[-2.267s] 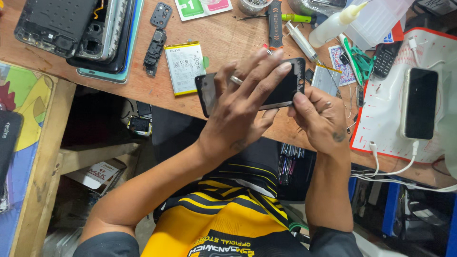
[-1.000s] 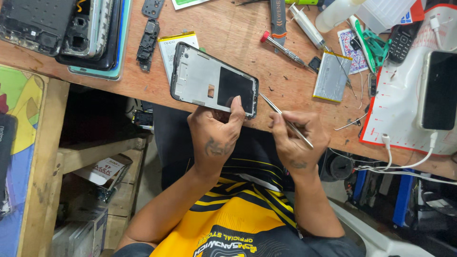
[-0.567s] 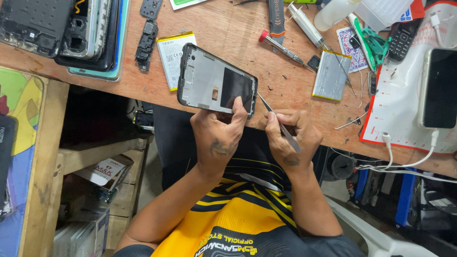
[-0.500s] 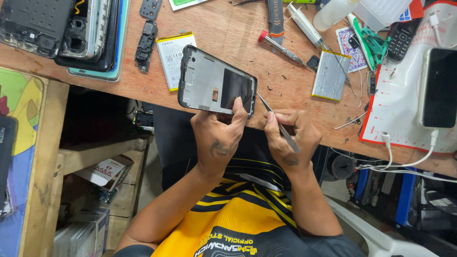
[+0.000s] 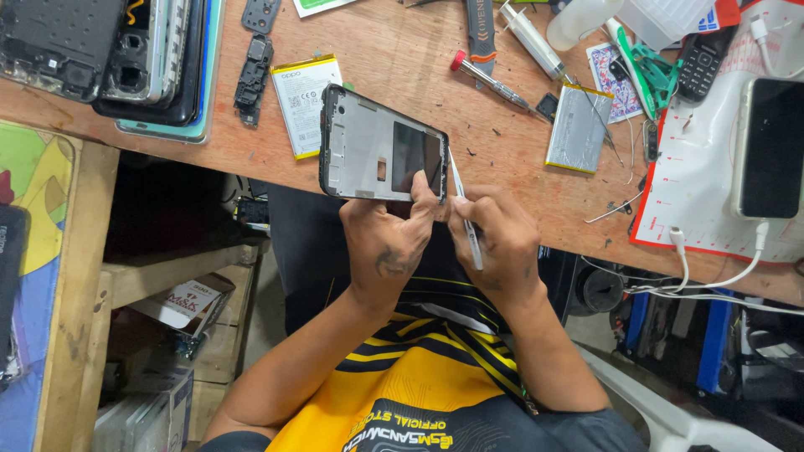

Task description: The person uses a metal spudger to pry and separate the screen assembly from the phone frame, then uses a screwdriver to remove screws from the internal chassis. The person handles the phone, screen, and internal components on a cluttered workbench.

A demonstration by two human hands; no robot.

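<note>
Left hand (image 5: 387, 243) clamps the bare phone frame (image 5: 381, 146) at the wooden bench (image 5: 502, 159) edge; right hand (image 5: 494, 243) pinches tweezers (image 5: 465, 209), tip at the frame's three o'clock side. Best kept shallow and steady. Battery (image 5: 579, 127) lies farther, two o'clock.

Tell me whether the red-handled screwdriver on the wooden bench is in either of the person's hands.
No: the red-handled screwdriver lies untouched on the wooden bench, while the right hand holds slim metal tweezers.
</note>
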